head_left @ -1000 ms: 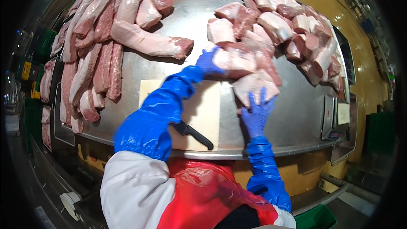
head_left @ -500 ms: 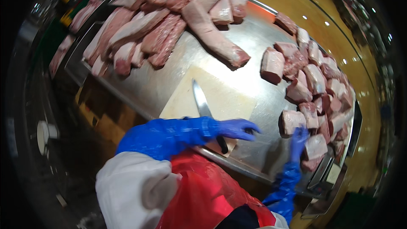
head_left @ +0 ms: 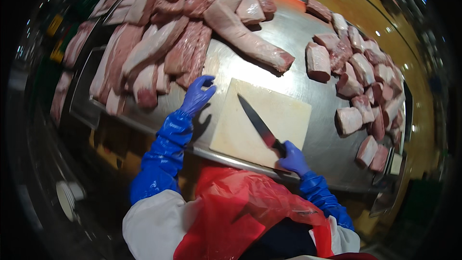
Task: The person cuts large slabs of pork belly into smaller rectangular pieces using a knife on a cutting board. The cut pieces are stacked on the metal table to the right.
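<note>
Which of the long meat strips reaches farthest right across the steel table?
The slanting pale strip whose reddish cut end lies nearest the short chunks; the other long strips all end farther left.

this looks like a meat-cutting room: long slabs of raw meat (head_left: 156, 45) crowd the left end of a steel table (head_left: 323, 149), short chunks (head_left: 361, 70) line its right edge, and a cutting board (head_left: 284, 115) with a knife (head_left: 260, 126) lies by its near edge. the worker wears a red plastic apron (head_left: 250, 190).
</note>
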Action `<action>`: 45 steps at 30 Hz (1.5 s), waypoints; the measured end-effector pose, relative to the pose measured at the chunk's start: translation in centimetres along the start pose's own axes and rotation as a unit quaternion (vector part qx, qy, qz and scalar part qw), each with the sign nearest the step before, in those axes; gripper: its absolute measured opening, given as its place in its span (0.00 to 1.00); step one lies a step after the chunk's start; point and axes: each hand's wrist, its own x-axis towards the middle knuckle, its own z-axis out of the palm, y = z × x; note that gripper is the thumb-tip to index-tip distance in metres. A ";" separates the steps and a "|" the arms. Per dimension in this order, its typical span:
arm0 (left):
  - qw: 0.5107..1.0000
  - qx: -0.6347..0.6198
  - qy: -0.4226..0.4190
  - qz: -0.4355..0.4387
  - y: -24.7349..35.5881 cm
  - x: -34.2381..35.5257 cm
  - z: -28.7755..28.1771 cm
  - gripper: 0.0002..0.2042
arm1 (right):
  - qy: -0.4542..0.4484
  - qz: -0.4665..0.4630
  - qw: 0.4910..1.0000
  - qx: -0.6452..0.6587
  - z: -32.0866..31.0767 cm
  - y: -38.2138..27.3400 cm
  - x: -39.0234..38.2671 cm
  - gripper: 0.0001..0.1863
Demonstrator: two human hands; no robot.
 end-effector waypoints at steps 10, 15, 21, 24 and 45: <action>0.812 0.427 -0.279 0.283 0.1 28.9 11.1 0.44 | 0.348 0.135 0.891 0.259 8.1 1.1 -0.7 0.12; 0.857 0.260 -0.439 0.079 2.8 29.9 14.7 0.34 | 0.372 0.127 0.832 0.392 6.9 2.4 1.0 0.09; 0.843 0.129 -0.521 0.031 11.2 17.0 16.8 0.37 | 0.407 0.052 0.739 0.534 4.7 2.0 2.1 0.10; 0.841 0.372 -0.370 0.133 10.8 5.3 19.5 0.47 | 0.416 0.046 0.647 0.638 4.1 1.9 3.0 0.12; 0.893 0.327 -0.244 0.189 5.0 -1.1 15.0 0.48 | 0.320 0.083 0.944 -0.019 -2.8 -6.2 3.5 0.12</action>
